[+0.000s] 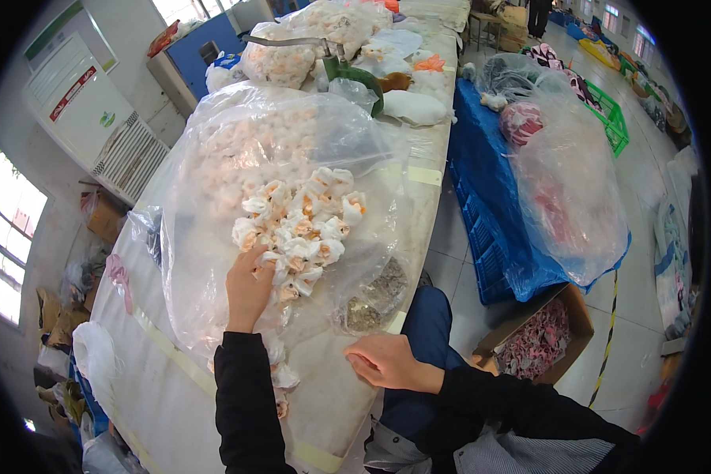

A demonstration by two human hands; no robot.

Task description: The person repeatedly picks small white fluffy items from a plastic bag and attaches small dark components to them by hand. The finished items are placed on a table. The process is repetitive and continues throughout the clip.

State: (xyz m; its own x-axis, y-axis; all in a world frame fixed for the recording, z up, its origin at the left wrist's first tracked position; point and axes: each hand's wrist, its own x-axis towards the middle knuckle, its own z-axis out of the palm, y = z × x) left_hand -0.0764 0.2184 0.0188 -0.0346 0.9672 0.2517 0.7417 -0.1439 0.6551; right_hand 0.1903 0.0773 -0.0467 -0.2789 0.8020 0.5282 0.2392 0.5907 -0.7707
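Small puffy white pieces with orange centres lie heaped at the mouth of a large clear plastic bag on the table. At the near left edge of this heap is my left hand, its fingers curled in against the pieces; what they grip is partly hidden. My right hand rests closed near the table's right edge, fingers folded under, so anything inside is out of sight. Just beyond it sits a clear bag of greyish-green bits. A few more white pieces trail beside my left forearm.
A green metal hand tool with a long lever stands farther back, near more filled bags. Right of the table are a blue crate under a full plastic bag and a cardboard box of pink scraps.
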